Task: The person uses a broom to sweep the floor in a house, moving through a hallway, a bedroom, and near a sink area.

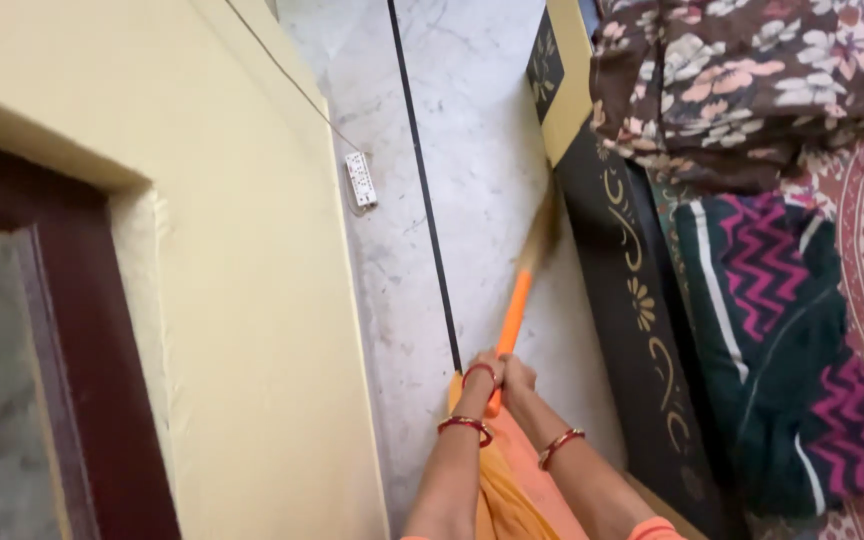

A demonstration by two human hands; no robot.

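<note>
L hand (484, 368) & R hand (515, 377) both w/ grip closed round orange broom handle (515, 312), bristles (542, 232) blurred over marble floor (482, 150), beside bed frame (642, 310)

A pale marble floor (482, 150) with a thin black inlaid line (422, 180) runs between a yellow wall and a bed. A white power strip (360, 179) lies on it by the wall, and blurred broom bristles (544, 228) brush it beside the bed's black base
</note>
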